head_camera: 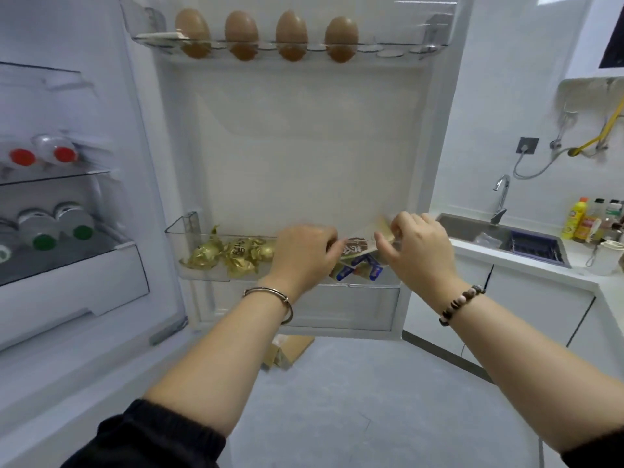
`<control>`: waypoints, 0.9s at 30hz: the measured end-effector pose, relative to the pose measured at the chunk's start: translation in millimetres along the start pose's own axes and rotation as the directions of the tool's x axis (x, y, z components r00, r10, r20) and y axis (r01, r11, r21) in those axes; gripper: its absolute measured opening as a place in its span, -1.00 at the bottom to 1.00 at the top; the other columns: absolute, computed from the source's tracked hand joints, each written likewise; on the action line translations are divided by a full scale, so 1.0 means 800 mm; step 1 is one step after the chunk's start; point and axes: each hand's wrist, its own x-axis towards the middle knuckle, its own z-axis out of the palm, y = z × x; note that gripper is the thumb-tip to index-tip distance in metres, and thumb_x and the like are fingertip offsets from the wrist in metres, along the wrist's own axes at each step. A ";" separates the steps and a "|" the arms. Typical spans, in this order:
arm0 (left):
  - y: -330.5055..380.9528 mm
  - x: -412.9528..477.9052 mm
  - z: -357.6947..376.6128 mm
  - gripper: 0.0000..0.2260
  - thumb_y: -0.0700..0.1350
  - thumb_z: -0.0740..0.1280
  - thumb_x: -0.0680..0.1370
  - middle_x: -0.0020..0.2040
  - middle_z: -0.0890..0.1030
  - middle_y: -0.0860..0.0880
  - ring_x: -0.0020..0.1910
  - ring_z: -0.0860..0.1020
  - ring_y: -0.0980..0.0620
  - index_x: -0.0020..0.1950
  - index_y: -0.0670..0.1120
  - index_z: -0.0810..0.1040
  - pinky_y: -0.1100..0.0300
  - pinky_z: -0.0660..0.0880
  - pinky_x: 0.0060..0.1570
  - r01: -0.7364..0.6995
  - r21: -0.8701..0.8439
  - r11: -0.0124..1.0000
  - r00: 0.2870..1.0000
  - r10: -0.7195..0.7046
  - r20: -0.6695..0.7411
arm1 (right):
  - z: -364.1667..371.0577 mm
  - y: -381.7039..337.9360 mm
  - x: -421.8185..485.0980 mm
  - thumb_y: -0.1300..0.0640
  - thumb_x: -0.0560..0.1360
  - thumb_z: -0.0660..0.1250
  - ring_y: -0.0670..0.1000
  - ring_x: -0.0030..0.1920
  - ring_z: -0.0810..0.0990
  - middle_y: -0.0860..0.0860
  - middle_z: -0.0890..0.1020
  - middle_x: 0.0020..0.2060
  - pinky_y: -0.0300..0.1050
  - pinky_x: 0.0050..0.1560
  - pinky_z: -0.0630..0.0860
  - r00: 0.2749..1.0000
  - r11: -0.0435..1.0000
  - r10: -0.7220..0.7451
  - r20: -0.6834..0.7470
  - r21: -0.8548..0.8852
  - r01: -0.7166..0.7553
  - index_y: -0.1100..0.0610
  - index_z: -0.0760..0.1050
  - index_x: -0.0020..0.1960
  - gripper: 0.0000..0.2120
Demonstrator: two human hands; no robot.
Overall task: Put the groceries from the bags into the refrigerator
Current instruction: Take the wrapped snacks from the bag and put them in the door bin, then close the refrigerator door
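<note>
— Dark sleeves (152, 437) at six o'clock, with bare forearms reaching up from them. What are the hands doing?

— Both meet near the middle of the view. The left hand (304, 255), a silver bangle at its wrist, curls its fingers round the left end of a bunch of snack packets (358, 258). The right hand (418, 244), wearing a beaded bracelet, pinches the bunch's top corner between thumb and fingers. The packets sit tilted at the right end of the refrigerator's lower door bin (189, 238), not yet lying flat.

— What might go wrong?

— Most likely a spill. The bunch leans loosely, and I cannot tell whether it is fully below the bin's front wall. Letting go early could tip it to the floor, where a cardboard box (290, 349) lies below the door. Shoving leftward could crush the gold-wrapped sweets (236, 255) at nine o'clock from the hands.

— Anything farther off?

— Four brown eggs (290, 35) stand in the door's top tray at twelve o'clock. A jolt to the door could rock them.
</note>
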 end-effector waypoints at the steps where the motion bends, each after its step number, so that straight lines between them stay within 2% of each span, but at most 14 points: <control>1: 0.010 -0.002 0.003 -0.66 0.13 0.13 0.55 -0.36 0.57 0.00 -0.36 0.50 -0.03 -0.26 -0.04 0.53 0.15 0.29 -0.42 0.011 -0.021 1.000 0.999 -0.012 -0.033 | -0.002 0.007 -0.002 -0.13 0.47 0.14 0.07 -0.37 0.38 0.05 0.50 -0.42 -0.09 -0.31 0.34 0.999 0.999 -0.036 0.003 0.025 0.036 0.18 0.41 -0.28 -0.62; 3: 0.028 -0.006 0.008 -0.68 0.10 0.16 0.52 -0.36 0.59 -0.01 -0.36 0.51 -0.05 -0.25 -0.06 0.57 0.13 0.31 -0.36 0.044 -0.049 0.998 0.994 -0.048 -0.097 | -0.006 0.020 -0.007 -0.07 0.50 0.20 0.06 -0.34 0.39 0.04 0.52 -0.42 -0.12 -0.32 0.34 0.992 0.991 -0.121 0.030 0.063 0.119 0.19 0.45 -0.31 -0.63; 6: 0.039 -0.014 0.010 -0.73 0.04 0.21 0.51 -0.38 0.56 -0.01 -0.35 0.48 -0.07 -0.29 -0.06 0.54 0.09 0.29 -0.32 0.100 -0.052 0.994 0.984 -0.106 -0.146 | -0.012 0.031 -0.016 0.09 0.48 0.36 0.10 -0.26 0.44 0.06 0.55 -0.39 -0.07 -0.37 0.44 0.975 0.972 -0.212 0.060 0.112 0.205 0.21 0.49 -0.33 -0.73; 8: 0.038 -0.023 0.008 -0.78 -0.03 0.23 0.50 -0.39 0.52 -0.01 -0.35 0.44 -0.08 -0.31 -0.08 0.50 0.09 0.25 -0.29 0.132 -0.055 0.990 0.976 -0.140 -0.168 | -0.020 0.028 -0.021 0.12 0.46 0.38 0.11 -0.25 0.45 0.08 0.53 -0.38 -0.05 -0.40 0.46 0.969 0.964 -0.243 0.054 0.121 0.235 0.21 0.48 -0.32 -0.76; 12: 0.043 -0.049 -0.011 -0.78 -0.08 0.16 0.55 -0.38 0.38 0.06 -0.34 0.34 -0.03 -0.30 -0.05 0.39 0.14 0.09 -0.21 0.180 -0.030 0.983 0.967 -0.183 -0.180 | -0.042 0.020 -0.030 0.06 0.45 0.38 0.15 -0.23 0.48 0.11 0.54 -0.28 -0.03 -0.35 0.46 0.943 0.932 -0.326 0.060 0.190 0.310 0.23 0.49 -0.22 -0.77; 15: 0.054 -0.071 -0.038 -0.73 -0.12 0.09 0.58 -0.43 0.26 0.11 -0.36 0.27 -0.01 -0.33 -0.02 0.28 0.15 0.07 -0.24 0.245 -0.049 0.968 0.944 -0.250 -0.217 | -0.063 0.010 -0.036 -0.09 0.48 0.24 0.16 -0.14 0.51 0.12 0.58 -0.17 0.01 -0.20 0.49 0.905 0.890 -0.419 0.075 0.233 0.392 0.22 0.52 -0.12 -0.65; 17: 0.061 -0.086 -0.057 -0.70 -0.10 0.04 0.57 -0.46 0.23 0.08 -0.39 0.23 0.02 -0.37 -0.07 0.26 0.14 0.06 -0.28 0.323 -0.093 0.942 0.915 -0.336 -0.223 | -0.078 0.004 -0.043 -0.11 0.49 0.16 0.17 -0.06 0.53 0.11 0.58 -0.11 0.02 -0.10 0.46 0.855 0.834 -0.518 0.032 0.239 0.497 0.21 0.53 -0.10 -0.61; 20: 0.058 -0.108 -0.080 -0.69 -0.13 0.05 0.54 -0.44 0.30 -0.10 -0.39 0.25 0.01 -0.38 -0.20 0.30 0.08 0.17 -0.31 0.480 -0.245 0.842 0.828 -0.527 -0.189 | -0.095 -0.004 -0.053 0.09 0.50 0.23 0.19 0.11 0.52 0.15 0.58 0.03 0.02 0.11 0.38 0.734 0.704 -0.671 -0.108 0.219 0.676 0.24 0.53 -0.08 -0.78; 22: 0.054 -0.124 -0.096 -0.69 -0.15 0.07 0.54 -0.38 0.36 -0.22 -0.37 0.31 0.00 -0.34 -0.28 0.34 0.09 0.27 -0.32 0.555 -0.327 0.765 0.761 -0.625 -0.172 | -0.103 -0.014 -0.062 0.21 0.48 0.20 0.20 0.25 0.45 0.20 0.54 0.16 0.04 0.29 0.30 0.645 0.616 -0.746 -0.168 0.196 0.763 0.28 0.53 -0.01 -0.80; 25: 0.046 -0.152 -0.120 -0.73 -0.14 0.07 0.54 -0.22 0.48 -0.25 -0.24 0.42 -0.07 -0.23 -0.27 0.43 0.14 0.31 -0.24 0.623 -0.376 0.686 0.689 -0.709 -0.150 | -0.114 -0.033 -0.075 0.28 0.49 0.08 0.22 0.39 0.33 0.26 0.45 0.31 0.08 0.45 0.14 0.537 0.515 -0.819 -0.202 0.156 0.843 0.32 0.50 0.16 -0.66; 27: 0.037 -0.170 -0.137 -0.75 -0.16 0.08 0.57 -0.06 0.56 -0.22 -0.06 0.49 -0.11 -0.22 -0.21 0.45 0.14 0.37 -0.08 0.660 -0.409 0.630 0.649 -0.752 -0.111 | -0.121 -0.048 -0.081 0.25 0.51 0.05 0.22 0.42 0.26 0.27 0.41 0.34 0.10 0.48 0.05 0.492 0.476 -0.843 -0.216 0.126 0.870 0.33 0.48 0.21 -0.63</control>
